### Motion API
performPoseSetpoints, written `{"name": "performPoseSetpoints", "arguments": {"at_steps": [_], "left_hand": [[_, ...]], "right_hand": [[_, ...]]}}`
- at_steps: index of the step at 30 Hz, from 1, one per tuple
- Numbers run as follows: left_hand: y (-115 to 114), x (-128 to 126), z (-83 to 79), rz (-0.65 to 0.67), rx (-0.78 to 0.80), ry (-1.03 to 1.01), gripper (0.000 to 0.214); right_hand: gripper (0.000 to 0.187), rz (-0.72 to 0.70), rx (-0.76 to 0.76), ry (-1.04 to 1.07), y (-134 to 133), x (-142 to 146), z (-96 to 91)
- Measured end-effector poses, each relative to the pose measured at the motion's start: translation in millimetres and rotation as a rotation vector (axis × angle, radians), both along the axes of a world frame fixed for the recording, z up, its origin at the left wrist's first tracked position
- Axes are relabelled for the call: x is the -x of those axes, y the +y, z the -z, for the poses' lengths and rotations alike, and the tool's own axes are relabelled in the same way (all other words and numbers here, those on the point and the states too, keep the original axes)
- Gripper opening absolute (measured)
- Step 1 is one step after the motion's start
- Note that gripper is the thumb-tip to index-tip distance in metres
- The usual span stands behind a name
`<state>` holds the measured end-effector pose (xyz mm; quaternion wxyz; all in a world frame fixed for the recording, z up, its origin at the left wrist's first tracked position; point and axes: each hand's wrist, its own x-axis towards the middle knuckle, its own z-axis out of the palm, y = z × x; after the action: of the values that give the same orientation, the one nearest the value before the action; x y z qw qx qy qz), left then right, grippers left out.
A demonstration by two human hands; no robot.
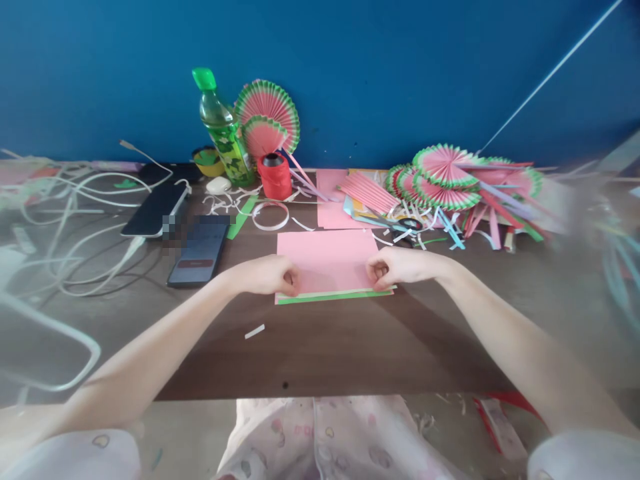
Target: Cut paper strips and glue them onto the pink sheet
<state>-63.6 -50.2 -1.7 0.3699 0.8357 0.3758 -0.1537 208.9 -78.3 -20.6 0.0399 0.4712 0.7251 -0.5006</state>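
Note:
A pink paper sheet [327, 261] lies flat on the brown table [350, 340], with a white and a green strip along its near edge. My left hand [273, 275] pinches the sheet's near left corner, fingers curled closed. My right hand [393, 267] pinches the near right corner the same way. Both hands rest on the table, roughly level with each other.
Pink-and-green paper fans [450, 177] and paper scraps pile at the back right, with scissors [407, 225]. A green bottle [223, 130], a red ribbon spool [275, 177] and two more fans [267, 120] stand at the back. Two phones [200, 253] and white cables [75, 220] lie left.

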Motion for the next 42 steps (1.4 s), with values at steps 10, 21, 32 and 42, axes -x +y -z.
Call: {"name": "performPoseSetpoints", "arguments": {"at_steps": [10, 21, 32, 42], "left_hand": [[-1.0, -1.8, -1.1, 0.003, -0.02, 0.036, 0.018], [-0.5, -1.2, 0.6, 0.001, -0.011, 0.027, 0.019], [0.6, 0.5, 2.1, 0.005, -0.008, 0.028, 0.016], [0.2, 2.6, 3.9, -0.011, 0.004, 0.021, 0.015]], "right_hand": [[0.012, -0.03, -0.051, -0.064, -0.6, 1.6, -0.3], [0.013, -0.047, -0.057, -0.086, -2.0, 4.7, -7.0], [0.014, -0.042, -0.072, -0.095, -2.4, 4.3, -6.6], [0.013, -0.055, -0.112, -0.111, -3.0, 3.5, -4.6]]}}
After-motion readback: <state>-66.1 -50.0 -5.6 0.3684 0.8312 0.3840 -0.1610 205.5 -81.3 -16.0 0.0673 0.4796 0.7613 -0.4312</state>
